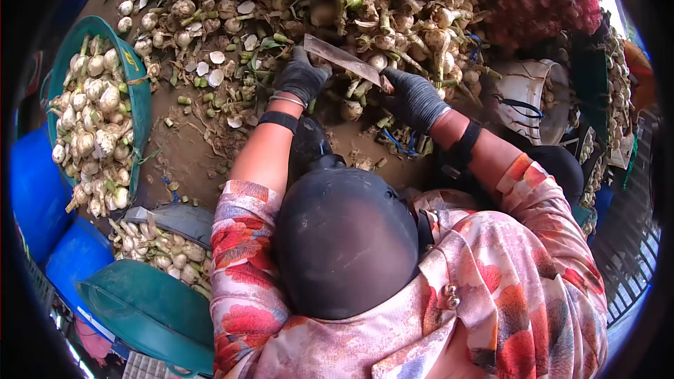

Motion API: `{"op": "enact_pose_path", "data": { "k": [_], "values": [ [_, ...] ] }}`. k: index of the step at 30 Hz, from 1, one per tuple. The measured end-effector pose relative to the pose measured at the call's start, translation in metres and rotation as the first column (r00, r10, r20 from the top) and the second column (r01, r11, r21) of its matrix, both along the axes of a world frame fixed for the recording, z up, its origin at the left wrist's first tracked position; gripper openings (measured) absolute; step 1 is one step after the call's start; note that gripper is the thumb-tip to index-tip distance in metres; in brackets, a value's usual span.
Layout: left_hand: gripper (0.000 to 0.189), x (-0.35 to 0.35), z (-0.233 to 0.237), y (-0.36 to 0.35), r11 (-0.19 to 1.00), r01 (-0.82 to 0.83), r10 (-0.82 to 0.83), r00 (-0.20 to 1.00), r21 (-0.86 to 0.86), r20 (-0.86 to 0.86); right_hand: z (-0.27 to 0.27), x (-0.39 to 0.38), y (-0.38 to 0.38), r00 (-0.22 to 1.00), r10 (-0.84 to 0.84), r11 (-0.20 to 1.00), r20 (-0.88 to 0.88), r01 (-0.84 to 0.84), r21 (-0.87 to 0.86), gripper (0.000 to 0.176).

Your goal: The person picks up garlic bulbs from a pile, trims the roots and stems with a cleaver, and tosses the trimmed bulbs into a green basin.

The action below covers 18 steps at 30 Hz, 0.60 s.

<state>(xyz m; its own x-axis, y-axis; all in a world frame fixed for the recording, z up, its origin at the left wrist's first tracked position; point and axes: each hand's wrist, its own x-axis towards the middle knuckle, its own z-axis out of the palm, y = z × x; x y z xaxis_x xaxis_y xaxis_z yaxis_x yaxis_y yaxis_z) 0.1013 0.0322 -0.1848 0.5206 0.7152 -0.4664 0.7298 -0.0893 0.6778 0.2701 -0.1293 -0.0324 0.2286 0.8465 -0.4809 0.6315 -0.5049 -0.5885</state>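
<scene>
My right hand [415, 101], in a dark grey glove, is closed round the handle end of a knife. The knife's broad, dirty blade [344, 60] points up and left over the heap. At the blade's far end is my left hand [303, 78], also gloved, its fingers curled; whatever lies between them is hidden. Pale bulbs with cut green stems [437, 41] form a large heap beyond both hands. A single bulb [352, 109] lies just below the blade. Cut slices [215, 77] and stem pieces are scattered left of my left hand.
At the left stands a green tub [138, 98] full of bulbs, with blue barrels [42, 189] beside it. A tilted green basin [151, 309] is at the lower left. To the right are a white bucket [516, 102] and a red net sack [537, 0].
</scene>
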Motion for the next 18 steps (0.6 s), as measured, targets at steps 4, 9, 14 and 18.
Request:
{"op": "enact_pose_path", "data": {
  "k": [4,9,14,18],
  "values": [
    [0.066,0.007,0.037,0.013,0.996,0.061,-0.068,0.991,-0.065,-0.115,0.0,0.002,-0.001,1.0,-0.02,0.997,0.009,0.019,0.081,0.039],
    [0.054,-0.038,0.052,-0.001,1.0,-0.001,0.005,0.919,-0.01,0.395,0.03,0.0,0.001,0.992,0.088,0.993,0.088,-0.094,0.066,0.041],
    [0.046,-0.078,0.059,-0.035,0.703,0.312,-0.53,0.829,0.639,0.179,0.031,-0.018,0.003,0.916,0.314,0.908,0.251,-0.367,0.203,0.026],
    [0.053,-0.084,0.093,-0.047,0.934,0.164,-0.297,0.85,0.317,0.435,0.049,-0.034,0.012,0.889,0.38,0.886,0.256,-0.429,0.175,0.021]
  ]
}}
